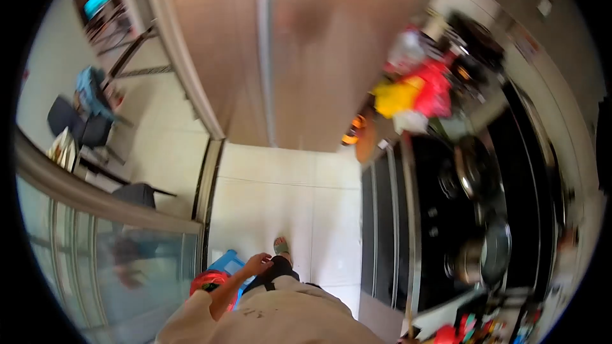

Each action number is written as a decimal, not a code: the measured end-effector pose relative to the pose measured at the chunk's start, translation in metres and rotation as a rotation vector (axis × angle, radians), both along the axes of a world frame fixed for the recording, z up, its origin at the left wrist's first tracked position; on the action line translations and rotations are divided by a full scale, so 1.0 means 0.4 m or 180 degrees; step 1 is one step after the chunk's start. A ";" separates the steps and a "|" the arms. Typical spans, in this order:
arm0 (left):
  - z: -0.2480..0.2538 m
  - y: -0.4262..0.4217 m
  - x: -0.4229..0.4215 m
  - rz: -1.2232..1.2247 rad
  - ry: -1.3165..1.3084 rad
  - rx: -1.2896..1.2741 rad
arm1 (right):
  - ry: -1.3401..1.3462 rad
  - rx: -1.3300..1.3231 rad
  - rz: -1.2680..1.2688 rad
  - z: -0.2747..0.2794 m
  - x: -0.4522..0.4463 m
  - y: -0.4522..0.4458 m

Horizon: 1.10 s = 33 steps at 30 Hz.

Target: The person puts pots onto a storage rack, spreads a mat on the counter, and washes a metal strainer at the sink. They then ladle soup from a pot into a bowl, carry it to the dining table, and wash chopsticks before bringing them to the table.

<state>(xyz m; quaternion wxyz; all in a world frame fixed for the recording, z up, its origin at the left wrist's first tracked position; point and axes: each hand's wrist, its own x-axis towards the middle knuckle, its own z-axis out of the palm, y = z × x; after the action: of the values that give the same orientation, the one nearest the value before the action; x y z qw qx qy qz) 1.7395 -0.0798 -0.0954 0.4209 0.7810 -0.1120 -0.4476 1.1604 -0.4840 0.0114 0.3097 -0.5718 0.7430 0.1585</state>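
Observation:
My left hand [257, 264] hangs in front of my left thigh, its fingers loosely bent and apart, with nothing seen in them. Beside that forearm, low on the floor, are a blue plastic container [227, 261] and something red [205, 280], perhaps a bag. I cannot make out my right hand. A thin stick [410, 312] rises from the bottom edge on the right, and what is at its lower end is unclear. Ahead stands a tall, brownish two-door cabinet or refrigerator [319, 64], blurred by motion.
On the right, a black stove [433, 210] bears a lidded pot [470, 165] and another pan [494, 255]. Yellow [398, 97] and red plastic bags [433, 89] crowd the far counter. A glass sliding door [140, 261] and chairs [95, 130] are on the left.

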 end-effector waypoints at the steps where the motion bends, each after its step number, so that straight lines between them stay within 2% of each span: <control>1: 0.003 0.011 0.067 -0.0140 -0.0285 0.0185 | -0.0177 0.0061 0.0172 0.053 0.144 0.019; 4: 0.063 0.037 0.263 0.0853 0.0533 -0.0412 | -0.0714 0.0387 0.0752 0.184 0.543 0.075; 5: 0.169 0.015 0.356 0.0682 -0.0427 -0.0314 | -0.0856 0.0523 0.0956 0.217 0.667 0.086; 6: 0.302 -0.017 0.465 0.0621 -0.0678 -0.1265 | -0.0970 0.0667 0.1180 0.237 0.791 0.076; 7: 0.448 -0.031 0.581 0.0492 -0.0775 -0.1121 | -0.1054 0.0805 0.1384 0.247 0.900 0.072; 8: 0.551 -0.065 0.684 0.0741 -0.0685 -0.2035 | -0.1072 0.0921 0.1582 0.258 1.015 0.068; 9: 0.749 -0.073 0.762 0.0825 -0.0363 -0.2590 | -0.0854 0.0931 0.1728 0.183 1.099 0.026; 10: 0.879 -0.066 0.834 0.0675 -0.0494 -0.3034 | -0.0349 0.0826 0.1865 0.087 1.205 -0.031; 11: 0.980 -0.053 0.891 0.0536 -0.0850 -0.3325 | 0.0188 0.0712 0.2012 -0.010 1.321 -0.078; 13: 1.103 -0.028 0.981 0.0427 -0.1020 -0.4031 | 0.0504 0.0514 0.2785 -0.113 1.572 -0.114; 14: 1.100 -0.018 1.022 0.0348 -0.0957 -0.4076 | 0.0534 0.0405 0.3314 -0.145 1.702 -0.113; 16: 1.064 -0.006 1.082 0.0174 -0.0825 -0.4139 | 0.0191 0.0698 0.3979 -0.141 1.980 -0.059; 17: 1.014 0.015 1.111 0.0225 -0.1084 -0.3588 | -0.0223 0.0415 0.3991 -0.114 2.104 0.012; 18: 0.927 0.042 1.140 0.0268 -0.1331 -0.3031 | -0.0524 0.0337 0.4141 -0.160 2.213 0.047; 19: 0.785 0.069 1.171 0.0462 -0.1725 -0.2487 | -0.0612 0.0361 0.4420 -0.177 2.333 0.102; 21: 0.433 0.178 1.152 0.1199 -0.0495 -0.1003 | -0.0816 0.0477 0.4864 -0.211 2.546 0.220; 22: 0.167 0.271 1.094 0.0821 -0.1920 -0.0241 | -0.0933 0.0570 0.5013 -0.223 2.634 0.282; 23: 0.020 0.362 1.003 0.1056 -0.1243 0.0655 | -0.0913 0.0497 0.5294 -0.174 2.719 0.373; 24: 0.049 0.429 0.934 0.1562 -0.0464 0.0964 | -0.0883 0.0548 0.5615 -0.167 2.803 0.447; 25: -0.011 0.493 0.858 0.1918 -0.0013 0.1080 | -0.0815 0.0539 0.5910 -0.167 2.875 0.519; 26: 0.140 0.497 0.834 0.2806 0.0558 0.1237 | -0.0722 0.0526 0.6210 -0.167 2.943 0.582; 28: 0.236 0.533 0.807 0.3931 0.1523 0.0763 | -0.0298 0.0916 0.6775 -0.191 3.085 0.710; 30: 0.162 0.569 0.782 0.4648 0.1995 0.0370 | -0.0074 0.0917 0.7112 -0.182 3.197 0.851; 33: 0.039 0.611 0.823 0.5333 0.2209 0.0005 | -0.0072 0.0755 0.7550 -0.204 3.339 1.047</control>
<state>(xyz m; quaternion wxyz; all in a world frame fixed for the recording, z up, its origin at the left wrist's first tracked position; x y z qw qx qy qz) 2.0685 0.1648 -0.0798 0.6183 0.4282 0.6264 -0.2051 2.4958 -0.0653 -0.0701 0.0275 -0.8711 -0.2712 0.4086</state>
